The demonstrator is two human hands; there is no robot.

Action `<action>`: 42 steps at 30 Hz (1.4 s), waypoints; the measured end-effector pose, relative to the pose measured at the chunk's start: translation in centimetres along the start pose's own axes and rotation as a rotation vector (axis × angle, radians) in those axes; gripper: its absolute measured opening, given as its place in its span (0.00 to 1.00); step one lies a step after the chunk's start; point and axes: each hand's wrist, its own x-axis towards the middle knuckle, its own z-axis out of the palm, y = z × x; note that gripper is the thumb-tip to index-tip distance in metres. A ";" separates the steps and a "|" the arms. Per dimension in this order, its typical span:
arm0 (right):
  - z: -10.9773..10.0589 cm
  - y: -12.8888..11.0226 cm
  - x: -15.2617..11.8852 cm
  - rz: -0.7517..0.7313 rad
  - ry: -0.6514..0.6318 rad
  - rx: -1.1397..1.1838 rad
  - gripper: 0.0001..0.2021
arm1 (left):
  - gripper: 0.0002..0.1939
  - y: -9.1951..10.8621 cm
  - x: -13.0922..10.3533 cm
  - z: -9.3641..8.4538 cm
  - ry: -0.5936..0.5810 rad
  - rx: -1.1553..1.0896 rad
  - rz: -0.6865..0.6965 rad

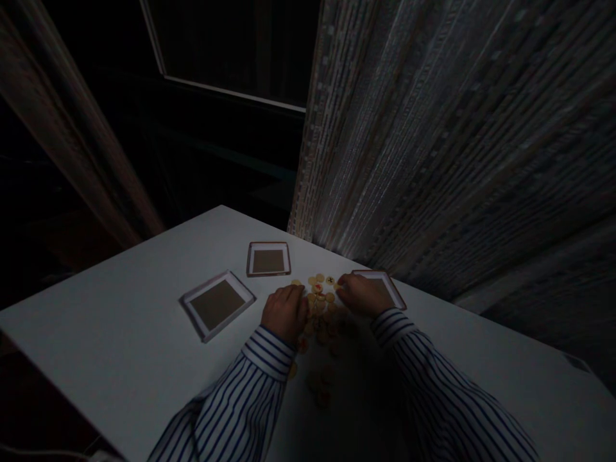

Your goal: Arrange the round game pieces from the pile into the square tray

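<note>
Round, pale wooden Chinese chess pieces (330,298), some with red or black characters, lie in a loose pile on the white table (139,295). At the pile's left edge is my left hand (285,312), its fingers curled together; whatever they hold, if anything, is hidden. One piece (296,282) lies just beyond those fingertips. On the right side my right hand (363,294) has thumb and forefinger closed on the edge of a piece (338,287). Nearer to me, several pieces (321,385) sit in the dark shadow between my arms.
Two shallow framed trays with brown-grey bottoms, one larger (192,314) and one smaller (269,244), lie left of the pile. A third tray (397,292) is partly behind my right hand. A beaded curtain (385,147) hangs along the table's far edge.
</note>
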 end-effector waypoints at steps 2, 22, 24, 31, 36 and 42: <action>0.3 0.0 0.5 0.004 -0.007 0.001 0.14 | 0.14 -0.1 -0.1 0.2 0.008 0.012 0.015; 0.2 0.0 0.6 -0.018 0.009 0.098 0.11 | 0.12 0.4 0.0 0.0 0.029 0.015 0.004; 0.1 0.1 0.5 -0.013 0.024 0.127 0.10 | 0.12 0.4 0.0 -0.1 0.035 0.021 0.010; 0.5 0.6 0.4 -0.009 0.072 0.352 0.08 | 0.12 0.6 -0.1 -0.2 0.055 0.000 0.025; 1.1 0.8 0.8 0.012 0.036 0.618 0.08 | 0.12 0.5 -0.1 -0.2 0.056 -0.018 0.016; 0.7 0.7 0.7 0.055 -0.005 0.879 0.09 | 0.12 0.6 -0.1 -0.1 0.056 0.010 0.030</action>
